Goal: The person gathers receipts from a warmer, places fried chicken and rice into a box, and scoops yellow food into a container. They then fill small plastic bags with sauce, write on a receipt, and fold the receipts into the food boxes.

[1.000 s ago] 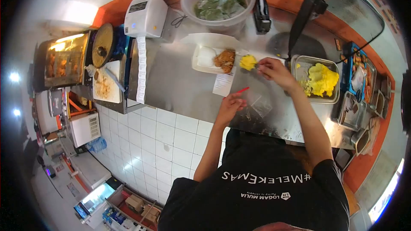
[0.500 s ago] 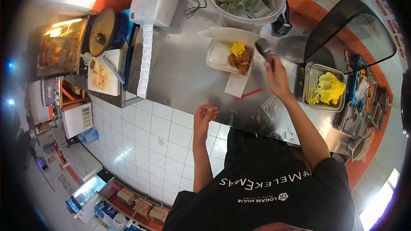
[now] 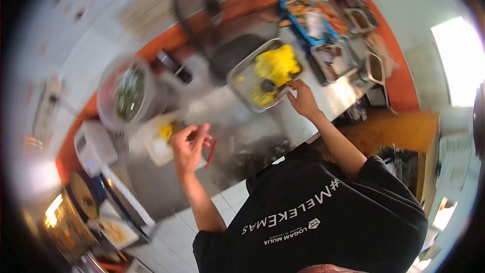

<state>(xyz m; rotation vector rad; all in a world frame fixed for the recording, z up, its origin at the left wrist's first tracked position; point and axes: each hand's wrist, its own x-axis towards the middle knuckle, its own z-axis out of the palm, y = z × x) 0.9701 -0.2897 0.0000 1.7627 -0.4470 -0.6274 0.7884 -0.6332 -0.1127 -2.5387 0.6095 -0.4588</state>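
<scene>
Head view: the right hand [image 3: 303, 99] pinches the spoon [image 3: 268, 86], its end in the tray [image 3: 246, 89] of yellow food [image 3: 277, 65]. The spoon looks light and hard, best held by its handle; the food looks soft. The left hand [image 3: 188, 150], fingers apart, is near the red stick [image 3: 210, 155].

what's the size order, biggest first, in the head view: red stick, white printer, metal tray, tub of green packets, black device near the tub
1. Metal tray and tub of green packets: too alike to rank
2. White printer
3. Black device
4. Red stick
</scene>
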